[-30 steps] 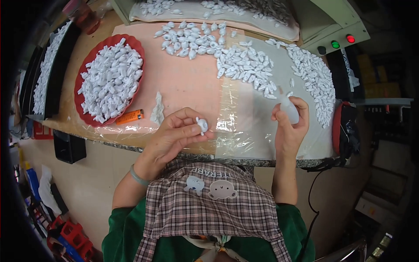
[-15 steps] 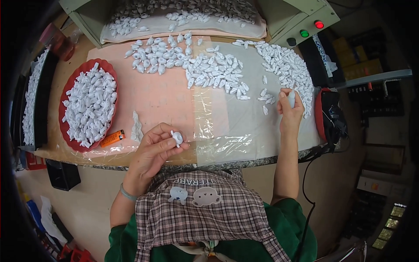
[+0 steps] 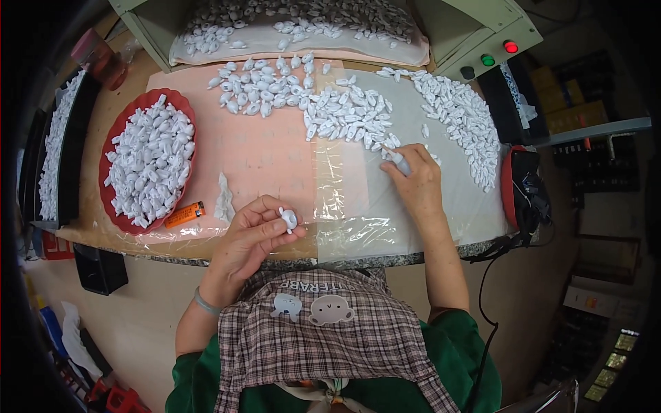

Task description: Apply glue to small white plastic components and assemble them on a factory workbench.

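Note:
Over the table's front part, my left hand (image 3: 253, 233) pinches a small white figure piece (image 3: 289, 219) between thumb and fingers. My right hand (image 3: 421, 182) is closed around a small pale squeeze bottle (image 3: 401, 164) with a thin nozzle. The nozzle points at the near edge of a pile of slim white pieces (image 3: 348, 113); I cannot tell whether it touches one. Rounder white pieces (image 3: 255, 86) lie left of that pile on pink paper. More slim pieces (image 3: 461, 117) form a heap at the right, beyond my right hand.
At the left stands a red scalloped bowl (image 3: 191, 110) heaped with white pieces, beside an orange lighter (image 3: 184, 215) and a crumpled tissue (image 3: 224, 198). A green-grey metal housing (image 3: 485, 34) with lit buttons is at the back. A red container with black contents (image 3: 527, 186) sits at the right.
My right hand has moved left with the bottle, from the right heap to the middle pile. The left hand keeps its hold on the white piece. The whole view has shifted slightly.

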The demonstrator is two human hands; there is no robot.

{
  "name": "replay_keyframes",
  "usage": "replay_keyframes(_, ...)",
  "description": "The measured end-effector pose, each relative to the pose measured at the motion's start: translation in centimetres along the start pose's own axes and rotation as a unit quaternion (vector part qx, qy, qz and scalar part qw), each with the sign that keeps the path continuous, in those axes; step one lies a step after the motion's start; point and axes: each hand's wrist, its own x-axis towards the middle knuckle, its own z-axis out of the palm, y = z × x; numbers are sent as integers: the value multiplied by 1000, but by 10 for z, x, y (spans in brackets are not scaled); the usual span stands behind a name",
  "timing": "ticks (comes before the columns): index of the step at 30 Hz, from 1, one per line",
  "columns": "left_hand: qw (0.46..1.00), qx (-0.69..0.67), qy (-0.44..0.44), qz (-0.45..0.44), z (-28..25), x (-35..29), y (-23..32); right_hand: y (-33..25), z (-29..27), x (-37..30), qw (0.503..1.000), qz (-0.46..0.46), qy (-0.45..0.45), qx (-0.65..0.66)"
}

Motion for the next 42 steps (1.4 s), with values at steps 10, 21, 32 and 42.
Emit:
replay_keyframes(10, 1000, 5, -1, -4, -3, -4, 1, -18, 0, -8, 996, 34, -36, 78)
replay_keyframes(21, 998, 64, -5, 17, 14, 7, -8, -80, 12, -33, 789, 215, -141, 558)
replay_keyframes(32, 984, 167, 25, 56, 9, 1, -11, -102, 22, -50, 864, 120, -154, 465)
replay_keyframes(42, 947, 289, -17, 141, 11, -7, -4, -105, 24, -62, 874, 43, -136, 464)
